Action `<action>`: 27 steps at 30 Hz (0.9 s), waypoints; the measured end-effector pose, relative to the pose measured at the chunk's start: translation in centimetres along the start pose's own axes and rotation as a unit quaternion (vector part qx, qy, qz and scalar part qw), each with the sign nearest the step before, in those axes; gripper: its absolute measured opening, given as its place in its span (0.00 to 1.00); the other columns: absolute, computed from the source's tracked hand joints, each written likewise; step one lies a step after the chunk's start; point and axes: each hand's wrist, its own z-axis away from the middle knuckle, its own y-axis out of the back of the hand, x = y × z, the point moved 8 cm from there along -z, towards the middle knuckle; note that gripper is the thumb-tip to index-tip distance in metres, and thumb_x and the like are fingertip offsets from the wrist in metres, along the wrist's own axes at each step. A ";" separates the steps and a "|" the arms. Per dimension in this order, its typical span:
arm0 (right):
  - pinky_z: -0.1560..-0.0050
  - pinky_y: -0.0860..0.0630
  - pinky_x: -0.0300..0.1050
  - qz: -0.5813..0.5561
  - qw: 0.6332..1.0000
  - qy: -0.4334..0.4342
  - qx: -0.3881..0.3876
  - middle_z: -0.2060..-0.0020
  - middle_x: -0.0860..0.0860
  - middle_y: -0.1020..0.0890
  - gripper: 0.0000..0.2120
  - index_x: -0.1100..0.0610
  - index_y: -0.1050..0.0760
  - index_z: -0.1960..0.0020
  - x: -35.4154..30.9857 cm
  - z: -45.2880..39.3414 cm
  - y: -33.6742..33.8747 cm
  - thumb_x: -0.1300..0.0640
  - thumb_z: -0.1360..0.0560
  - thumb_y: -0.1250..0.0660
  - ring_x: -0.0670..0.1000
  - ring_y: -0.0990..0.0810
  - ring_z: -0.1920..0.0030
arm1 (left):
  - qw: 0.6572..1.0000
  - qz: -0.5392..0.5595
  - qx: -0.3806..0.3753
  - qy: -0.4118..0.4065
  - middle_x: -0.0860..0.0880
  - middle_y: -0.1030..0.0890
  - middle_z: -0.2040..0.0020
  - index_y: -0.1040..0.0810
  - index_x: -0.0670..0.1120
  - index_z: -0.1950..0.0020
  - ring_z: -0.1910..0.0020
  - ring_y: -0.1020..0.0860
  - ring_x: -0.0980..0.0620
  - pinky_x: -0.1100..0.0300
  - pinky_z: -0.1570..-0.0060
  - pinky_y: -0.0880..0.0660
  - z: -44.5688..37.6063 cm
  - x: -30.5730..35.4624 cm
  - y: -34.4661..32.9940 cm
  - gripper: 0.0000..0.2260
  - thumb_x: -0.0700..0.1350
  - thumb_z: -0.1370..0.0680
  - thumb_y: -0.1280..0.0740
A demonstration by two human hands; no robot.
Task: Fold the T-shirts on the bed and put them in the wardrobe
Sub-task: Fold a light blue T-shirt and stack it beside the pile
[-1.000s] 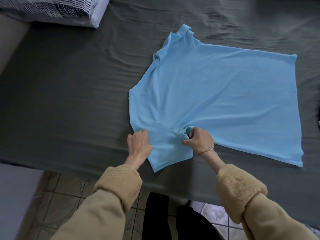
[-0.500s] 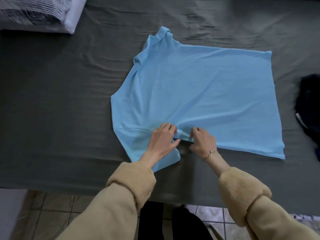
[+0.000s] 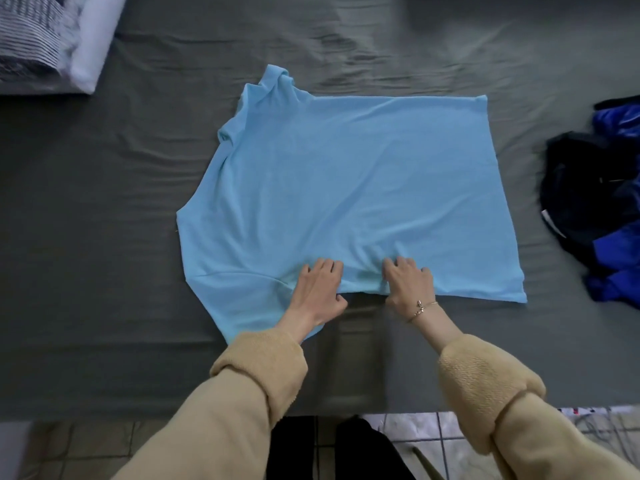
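A light blue T-shirt (image 3: 346,188) lies spread flat on the grey bed (image 3: 104,202), its collar to the left and its hem to the right. The near sleeve points toward me at the lower left. My left hand (image 3: 318,289) rests on the shirt where that sleeve meets the body, fingers straight and spread. A short way to its right, my right hand (image 3: 408,282) presses on the shirt's near edge, and its fingertips lie on the cloth. Small wrinkles gather in the fabric between the two hands.
A striped pillow (image 3: 41,39) sits at the bed's far left corner. A heap of dark and bright blue clothes (image 3: 599,202) lies on the bed at the right. The bed's near edge meets a tiled floor (image 3: 415,441) by my legs.
My right hand has let go of the pinched fabric by the sleeve and now lies on the cloth. My left hand has slid right onto the shirt. The view has shifted right, showing the clothes heap.
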 end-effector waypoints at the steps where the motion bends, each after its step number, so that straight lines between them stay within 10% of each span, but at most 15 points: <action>1: 0.47 0.33 0.47 0.010 1.000 -0.012 0.003 0.42 0.53 0.29 0.19 0.55 0.34 0.39 1.1 0.1 0.0 0.63 0.29 0.37 0.54 0.31 0.38 | 1.000 0.010 -0.003 -0.014 0.48 0.26 0.47 0.31 0.45 0.47 0.44 0.29 0.47 0.55 0.50 0.35 -0.3 1.0 -0.2 0.13 0.44 0.30 0.38; 14: 0.45 0.31 0.58 -0.241 0.894 -0.372 0.068 0.39 0.61 0.35 0.19 0.62 0.38 0.38 20.5 3.9 -1.4 0.59 0.25 0.36 0.61 0.36 0.38 | 0.987 0.005 -0.007 -0.161 0.47 0.26 0.44 0.31 0.43 0.41 0.42 0.28 0.46 0.54 0.51 0.33 -6.3 16.4 -2.5 0.15 0.42 0.27 0.37; 27: 0.43 0.30 0.53 -0.284 0.883 -0.373 0.025 0.37 0.63 0.31 0.18 0.67 0.36 0.36 24.2 4.7 -3.0 0.61 0.24 0.39 0.64 0.29 0.38 | 0.977 -0.013 -0.045 -0.206 0.45 0.21 0.51 0.35 0.43 0.45 0.55 0.22 0.40 0.54 0.64 0.37 -7.5 21.9 -4.5 0.08 0.43 0.23 0.42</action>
